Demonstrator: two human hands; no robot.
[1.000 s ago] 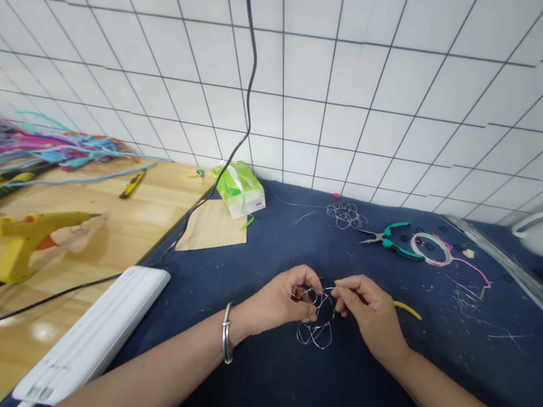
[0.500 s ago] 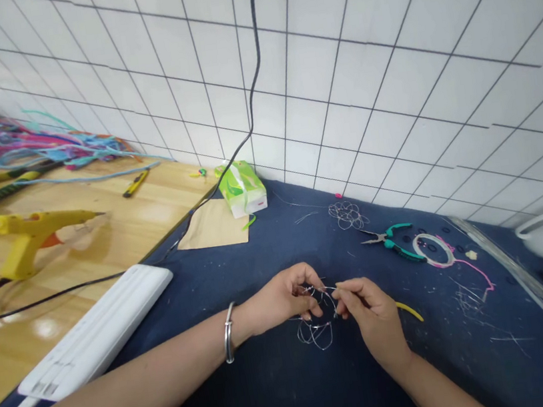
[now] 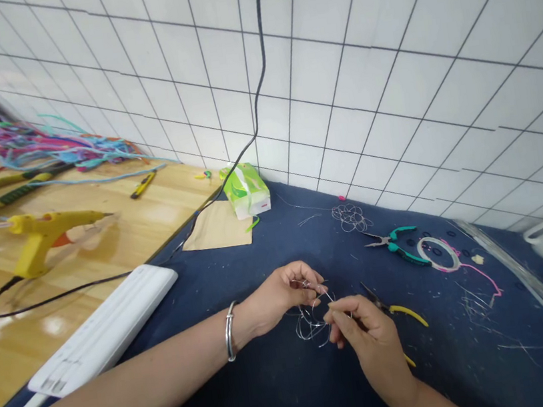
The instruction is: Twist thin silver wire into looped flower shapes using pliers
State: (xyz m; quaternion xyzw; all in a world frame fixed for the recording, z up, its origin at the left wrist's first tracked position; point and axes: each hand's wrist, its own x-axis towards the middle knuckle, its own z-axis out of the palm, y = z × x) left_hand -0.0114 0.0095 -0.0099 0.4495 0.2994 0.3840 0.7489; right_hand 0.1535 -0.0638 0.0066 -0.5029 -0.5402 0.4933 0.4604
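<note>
Thin silver wire (image 3: pixel 308 328), bent into several loops, hangs between my two hands above the dark blue cloth. My left hand (image 3: pixel 289 293), with a silver bangle (image 3: pixel 229 331) on its wrist, is closed on one side of the looped wire. My right hand (image 3: pixel 364 326) pinches a strand of the same wire between thumb and fingertips, just to the right of and below the left fingertips. Partly covered by the right hand, yellow-handled pliers (image 3: pixel 408 313) lie on the cloth beside it.
Teal-handled pliers (image 3: pixel 398 243), a white ring-shaped coil (image 3: pixel 439 253), a wire tangle (image 3: pixel 350 218) and wire scraps (image 3: pixel 475 305) lie to the right. A tissue pack (image 3: pixel 246 190) stands at the back. Leftward are a white power strip (image 3: pixel 102 328) and yellow glue gun (image 3: pixel 37 240).
My right hand has moved down and slightly left with the wire strand, uncovering more of the yellow-handled pliers. The left hand stays nearly in place. The whole view has shifted slightly.
</note>
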